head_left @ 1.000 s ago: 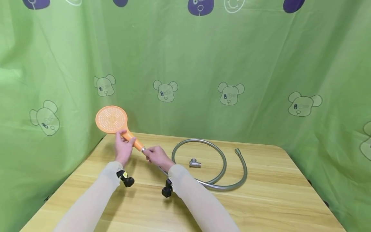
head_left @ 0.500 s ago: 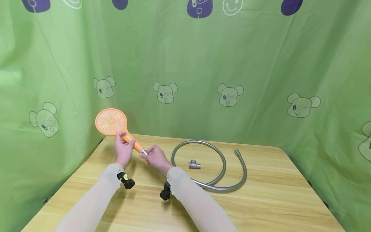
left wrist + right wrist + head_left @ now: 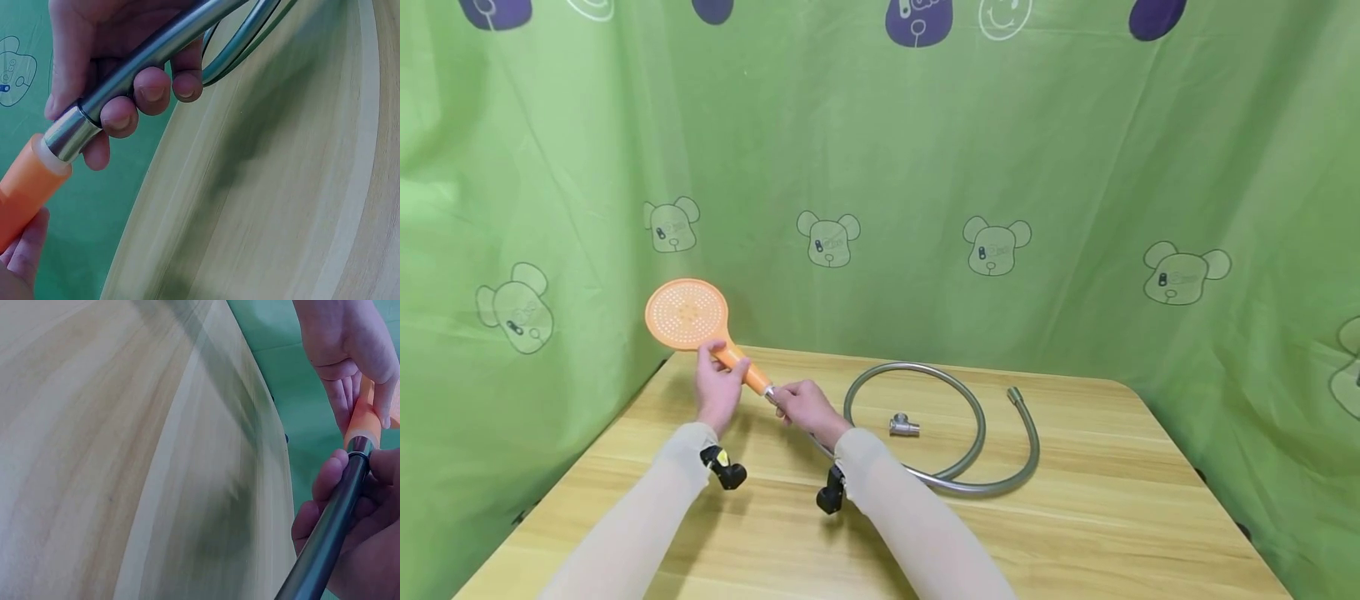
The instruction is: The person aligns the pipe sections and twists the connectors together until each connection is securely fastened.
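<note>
An orange shower head (image 3: 687, 314) is held up above the table's far left, its perforated face toward me. My left hand (image 3: 718, 392) holds its handle (image 3: 746, 367) between thumb and fingers. At the handle's lower end, my right hand (image 3: 808, 411) grips the end of a grey metallic shower hose (image 3: 156, 56). A silver nut (image 3: 73, 133) joins hose and handle in the left wrist view, with the right thumb and fingertips around the hose side of it. The right wrist view shows the hose running over the right palm. How far the nut is threaded is hidden.
The rest of the hose (image 3: 983, 408) loops across the wooden table (image 3: 1097, 500), its free end fitting (image 3: 1015, 393) pointing away. A small silver T-shaped valve (image 3: 903, 425) lies inside the loop. Green curtains (image 3: 880, 167) close off the back and sides.
My right fingers have shifted round the hose end: half a second ago they exposed more of the nut, now they close over it again. The left hand keeps its hold on the handle.
</note>
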Action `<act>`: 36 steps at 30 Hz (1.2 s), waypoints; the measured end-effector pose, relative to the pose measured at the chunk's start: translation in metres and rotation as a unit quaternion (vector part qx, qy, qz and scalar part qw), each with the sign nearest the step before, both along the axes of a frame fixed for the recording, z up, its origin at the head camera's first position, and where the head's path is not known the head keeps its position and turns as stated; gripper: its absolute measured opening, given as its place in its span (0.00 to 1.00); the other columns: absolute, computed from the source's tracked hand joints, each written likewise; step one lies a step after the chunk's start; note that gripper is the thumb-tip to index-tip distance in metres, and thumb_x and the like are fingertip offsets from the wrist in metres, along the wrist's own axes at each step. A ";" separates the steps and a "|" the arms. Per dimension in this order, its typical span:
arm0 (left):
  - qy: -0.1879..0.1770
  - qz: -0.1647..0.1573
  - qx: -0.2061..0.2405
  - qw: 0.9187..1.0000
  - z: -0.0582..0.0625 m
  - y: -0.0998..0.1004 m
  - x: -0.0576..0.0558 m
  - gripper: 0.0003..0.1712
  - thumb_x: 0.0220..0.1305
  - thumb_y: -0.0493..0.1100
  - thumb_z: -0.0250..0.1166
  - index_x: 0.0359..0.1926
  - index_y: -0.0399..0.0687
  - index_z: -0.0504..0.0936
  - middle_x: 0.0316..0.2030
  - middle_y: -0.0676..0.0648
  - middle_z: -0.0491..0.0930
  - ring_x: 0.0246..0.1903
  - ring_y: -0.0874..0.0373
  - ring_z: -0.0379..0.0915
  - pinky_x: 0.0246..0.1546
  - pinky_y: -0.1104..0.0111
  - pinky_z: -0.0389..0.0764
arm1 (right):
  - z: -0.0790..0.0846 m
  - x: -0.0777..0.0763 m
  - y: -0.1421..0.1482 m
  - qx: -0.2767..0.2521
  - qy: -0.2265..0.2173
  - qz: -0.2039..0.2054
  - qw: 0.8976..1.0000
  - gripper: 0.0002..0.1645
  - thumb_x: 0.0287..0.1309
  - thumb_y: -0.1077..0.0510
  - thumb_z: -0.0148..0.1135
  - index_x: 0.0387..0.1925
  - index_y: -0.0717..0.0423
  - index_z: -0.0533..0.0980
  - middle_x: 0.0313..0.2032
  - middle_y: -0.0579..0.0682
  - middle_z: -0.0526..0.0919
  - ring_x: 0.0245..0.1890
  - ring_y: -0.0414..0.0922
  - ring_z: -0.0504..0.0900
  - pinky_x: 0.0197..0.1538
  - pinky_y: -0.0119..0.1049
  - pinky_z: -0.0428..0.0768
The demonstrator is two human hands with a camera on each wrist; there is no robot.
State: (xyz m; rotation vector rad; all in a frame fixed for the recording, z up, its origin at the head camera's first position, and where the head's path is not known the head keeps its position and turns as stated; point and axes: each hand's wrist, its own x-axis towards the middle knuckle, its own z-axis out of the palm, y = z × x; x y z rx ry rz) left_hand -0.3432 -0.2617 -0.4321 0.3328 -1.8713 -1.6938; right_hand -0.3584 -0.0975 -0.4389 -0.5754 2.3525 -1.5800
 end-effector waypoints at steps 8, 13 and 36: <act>0.002 0.001 -0.002 1.000 -0.002 0.000 -0.001 0.30 0.65 0.34 0.67 0.65 0.43 0.65 0.49 0.34 0.77 0.35 0.61 0.76 0.35 0.76 0.82 | -0.001 0.000 -0.001 0.002 0.006 0.003 1.000 0.18 0.60 0.54 0.70 0.46 0.60 0.79 0.27 0.49 0.80 0.22 0.40 0.74 0.26 0.29 0.73; -0.002 -0.005 -0.002 1.000 -0.003 0.001 -0.002 0.30 0.65 0.34 0.67 0.65 0.44 0.65 0.49 0.34 0.77 0.37 0.58 0.77 0.35 0.76 0.82 | 0.000 0.000 0.001 -0.002 0.009 -0.007 1.000 0.15 0.58 0.59 0.71 0.40 0.57 0.73 0.27 0.48 0.80 0.22 0.41 0.76 0.28 0.33 0.79; -0.019 -0.006 -0.003 1.000 -0.004 -0.003 0.000 0.31 0.66 0.35 0.66 0.66 0.46 0.65 0.50 0.35 0.77 0.39 0.56 0.77 0.38 0.72 0.84 | -0.001 0.001 0.000 -0.016 -0.006 -0.005 1.000 0.17 0.56 0.60 0.73 0.40 0.58 0.72 0.29 0.49 0.81 0.23 0.42 0.77 0.33 0.39 0.83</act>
